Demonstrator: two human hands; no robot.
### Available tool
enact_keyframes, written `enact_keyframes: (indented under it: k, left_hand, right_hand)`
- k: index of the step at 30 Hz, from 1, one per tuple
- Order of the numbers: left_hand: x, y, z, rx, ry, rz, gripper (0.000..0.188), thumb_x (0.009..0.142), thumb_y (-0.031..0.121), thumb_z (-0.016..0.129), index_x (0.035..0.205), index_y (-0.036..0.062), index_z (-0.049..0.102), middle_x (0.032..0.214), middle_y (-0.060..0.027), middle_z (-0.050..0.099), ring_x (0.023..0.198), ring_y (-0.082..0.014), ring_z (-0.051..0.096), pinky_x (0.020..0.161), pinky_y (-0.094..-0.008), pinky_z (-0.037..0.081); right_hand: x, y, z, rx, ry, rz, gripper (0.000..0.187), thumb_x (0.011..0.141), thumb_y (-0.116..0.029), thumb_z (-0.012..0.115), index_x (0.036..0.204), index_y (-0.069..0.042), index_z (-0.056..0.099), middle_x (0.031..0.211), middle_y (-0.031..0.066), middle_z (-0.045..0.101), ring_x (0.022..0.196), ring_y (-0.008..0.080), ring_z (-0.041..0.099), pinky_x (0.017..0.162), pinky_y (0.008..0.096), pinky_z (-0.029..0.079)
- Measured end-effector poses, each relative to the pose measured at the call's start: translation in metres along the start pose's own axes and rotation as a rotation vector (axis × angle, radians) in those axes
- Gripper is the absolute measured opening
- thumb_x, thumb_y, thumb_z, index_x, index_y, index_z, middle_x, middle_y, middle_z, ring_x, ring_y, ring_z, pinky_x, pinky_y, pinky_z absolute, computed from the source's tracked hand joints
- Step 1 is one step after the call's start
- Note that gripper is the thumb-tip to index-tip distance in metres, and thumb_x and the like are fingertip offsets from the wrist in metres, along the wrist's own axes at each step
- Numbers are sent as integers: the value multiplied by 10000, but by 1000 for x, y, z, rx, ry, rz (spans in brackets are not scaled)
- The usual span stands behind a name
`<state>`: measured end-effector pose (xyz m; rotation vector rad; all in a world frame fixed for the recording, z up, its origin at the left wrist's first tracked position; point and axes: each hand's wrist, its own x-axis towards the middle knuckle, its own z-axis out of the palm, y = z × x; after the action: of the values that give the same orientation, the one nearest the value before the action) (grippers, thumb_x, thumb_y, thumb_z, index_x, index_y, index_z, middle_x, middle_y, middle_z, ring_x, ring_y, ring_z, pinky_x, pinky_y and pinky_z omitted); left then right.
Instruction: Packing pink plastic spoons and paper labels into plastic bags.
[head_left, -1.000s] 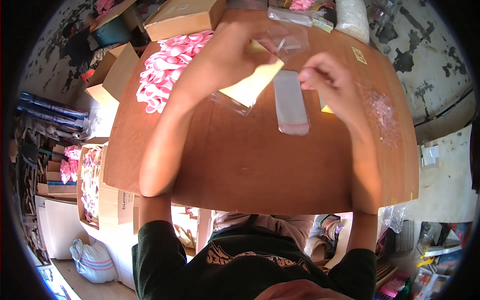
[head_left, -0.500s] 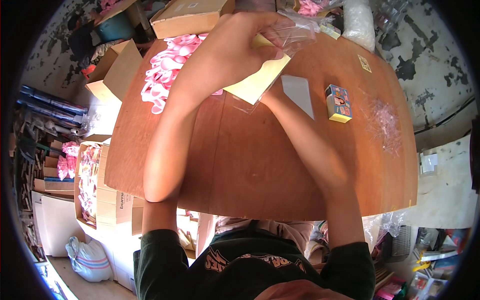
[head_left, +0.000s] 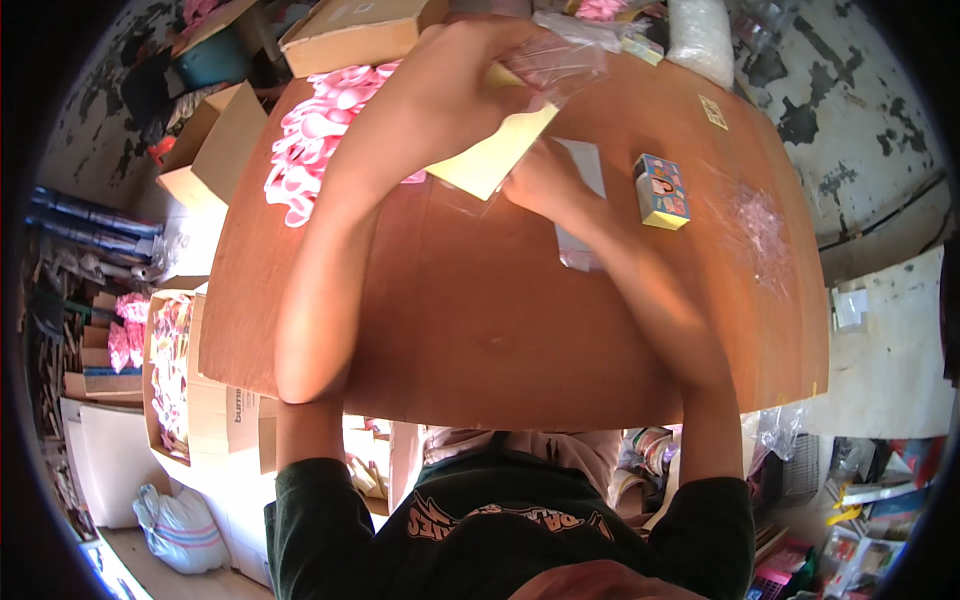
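My left hand (head_left: 470,75) is closed around a pale yellow card (head_left: 492,155) and crumpled clear plastic (head_left: 560,62), held above the table. A clear plastic bag edge (head_left: 470,203) shows below the card's lower corner. My right hand (head_left: 545,180) is at the card's lower right edge, its fingers bent and seemingly pinching the bag there; the card partly hides the fingertips. Under and beside the right hand lies a flat pale stack of plastic sleeves (head_left: 583,240). Left of my left forearm is a heap of pink plastic spoons (head_left: 315,125).
A small blue-and-yellow box (head_left: 662,192) stands to the right, with thin clear plastic strips (head_left: 760,235) beyond it. A cardboard box (head_left: 365,30) and a white plastic roll (head_left: 700,45) sit along the far edge. Open cartons (head_left: 215,140) flank the wooden table (head_left: 480,330).
My right hand has drawn back toward me from behind the card to its lower right edge. The view has shifted slightly; my left hand keeps hold of the card.
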<state>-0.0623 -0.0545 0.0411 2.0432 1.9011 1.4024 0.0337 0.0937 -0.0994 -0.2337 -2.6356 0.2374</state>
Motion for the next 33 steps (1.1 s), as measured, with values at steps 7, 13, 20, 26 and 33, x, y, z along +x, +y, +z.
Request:
enact_keyframes:
  k: [7, 13, 20, 26, 33]
  left_hand:
    - [3, 12, 12, -96, -66, -41, 443, 838, -37, 648, 1268, -50, 545, 974, -62, 668, 861, -91, 608, 735, -234, 489]
    - [-16, -5, 24, -473, -179, -89, 416, 822, -19, 681, 1228, -23, 588, 958, -74, 681, 867, -117, 625, 748, -280, 508]
    - [3, 15, 49, -626, -341, -83, 461, 844, -68, 650, 1287, -46, 526, 1156, -65, 615, 1029, -116, 581, 886, -260, 490]
    - [-2, 11, 55, -577, -373, -169, 482, 840, -73, 658, 1297, -49, 509, 1193, -66, 585, 1034, -121, 584, 904, -262, 500]
    - [-5, 15, 64, -624, -394, -195, 479, 837, -49, 684, 1283, -53, 511, 1214, -68, 579, 1035, -119, 577, 890, -258, 507]
  right_hand:
    - [21, -37, -26, 525, 101, 121, 304, 868, -240, 640, 1136, -102, 613, 1055, 68, 657, 977, 238, 631, 813, 359, 524]
    - [2, -41, -48, 1014, -9, 130, 405, 932, -221, 591, 1297, -95, 472, 1274, 35, 532, 1164, 166, 523, 952, 308, 465]
    - [-36, 48, -140, 709, 330, 399, 644, 770, 3, 677, 1363, -17, 426, 888, 98, 668, 778, 162, 648, 687, 290, 523]
    - [-57, 18, -204, 1031, 517, 403, 523, 823, 5, 641, 1312, 2, 453, 930, 112, 659, 798, 206, 668, 765, 345, 563]
    - [-57, 1, -179, 1331, 458, 437, 439, 844, -8, 652, 1244, -26, 472, 975, 118, 635, 869, 235, 669, 844, 403, 570]
